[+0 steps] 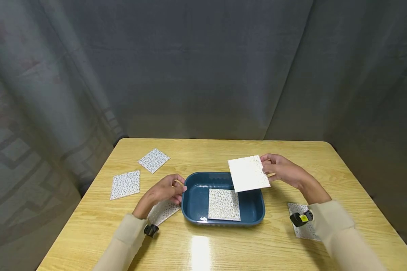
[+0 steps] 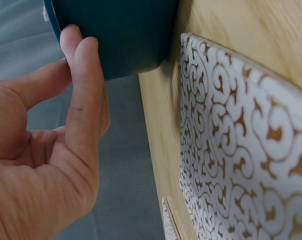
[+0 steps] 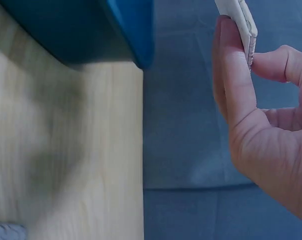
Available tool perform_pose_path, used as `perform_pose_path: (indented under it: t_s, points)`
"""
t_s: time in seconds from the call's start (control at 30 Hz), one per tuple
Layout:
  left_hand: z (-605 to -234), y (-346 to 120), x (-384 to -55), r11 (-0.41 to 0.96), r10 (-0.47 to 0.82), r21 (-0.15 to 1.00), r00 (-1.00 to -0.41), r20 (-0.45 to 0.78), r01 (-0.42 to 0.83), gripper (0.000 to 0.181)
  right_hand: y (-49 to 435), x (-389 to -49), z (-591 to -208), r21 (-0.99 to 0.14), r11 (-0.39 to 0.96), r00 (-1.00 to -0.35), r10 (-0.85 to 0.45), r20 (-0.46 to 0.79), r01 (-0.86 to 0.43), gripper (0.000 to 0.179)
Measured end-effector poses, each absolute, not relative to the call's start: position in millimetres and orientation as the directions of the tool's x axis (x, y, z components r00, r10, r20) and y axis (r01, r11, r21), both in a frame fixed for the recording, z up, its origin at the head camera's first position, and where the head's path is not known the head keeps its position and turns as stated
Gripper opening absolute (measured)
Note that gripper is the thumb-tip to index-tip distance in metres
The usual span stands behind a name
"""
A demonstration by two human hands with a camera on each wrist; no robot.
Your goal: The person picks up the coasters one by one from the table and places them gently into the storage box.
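Note:
In the head view a dark blue plastic tub (image 1: 192,209) stands mid-table. My left hand (image 1: 166,189) pinches the tub's left rim between thumb and fingers; the left wrist view shows the fingertips at the tub wall (image 2: 126,35). Held by its right edge, a square white coaster (image 1: 248,174) tilts above the tub's back right part. My right hand (image 1: 281,169) pinches it, the thumb on one face and the fingers on the other, as its edge (image 3: 246,35) shows in the right wrist view. Inside the tub a patterned coaster (image 1: 224,204) lies flat.
Two more patterned coasters, one at the back left (image 1: 154,160) and one at the left (image 1: 125,184), lie on the wooden table (image 1: 196,154). Another coaster (image 1: 163,210) is partly under my left hand. One coaster (image 1: 305,226) lies beneath my right wrist. Grey curtains (image 1: 203,75) hang behind.

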State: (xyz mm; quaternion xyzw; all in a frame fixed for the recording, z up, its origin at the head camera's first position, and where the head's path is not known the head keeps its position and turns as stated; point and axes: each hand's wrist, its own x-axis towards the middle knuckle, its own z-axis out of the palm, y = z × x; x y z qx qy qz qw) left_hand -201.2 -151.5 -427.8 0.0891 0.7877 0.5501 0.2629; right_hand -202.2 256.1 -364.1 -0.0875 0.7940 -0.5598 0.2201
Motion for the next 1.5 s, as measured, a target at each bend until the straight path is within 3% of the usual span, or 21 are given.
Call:
perform_pose_path:
  t_s: [0.33,0.63,0.83,1.5]
  points:
    - [-427.7,-152.4,-200.8,0.379,0.430,0.914,-0.846,-0.316,-0.149,0.024,235.4,-190.3,-372.6,-0.935,0.322,-0.860,-0.426,-0.282,0.147,0.036]
    - [-427.5,-151.7,-201.3,0.385,0.429,0.911,-0.846,-0.316,-0.145,0.024,218.2,-182.2,-376.6,-0.941,0.276,-0.846,-0.440,-0.302,0.193,0.045]
    - [-426.8,-151.6,-201.0,0.379,0.438,0.914,-0.843,-0.312,-0.141,0.024,206.3,-178.3,-382.0,-0.947,0.229,-0.821,-0.477,-0.312,0.227,0.036]
    - [-426.9,-152.2,-201.0,0.376,0.446,0.916,-0.840,-0.309,-0.138,0.026,180.7,-169.5,-396.5,-0.937,0.240,-0.780,-0.521,-0.346,0.255,0.044]
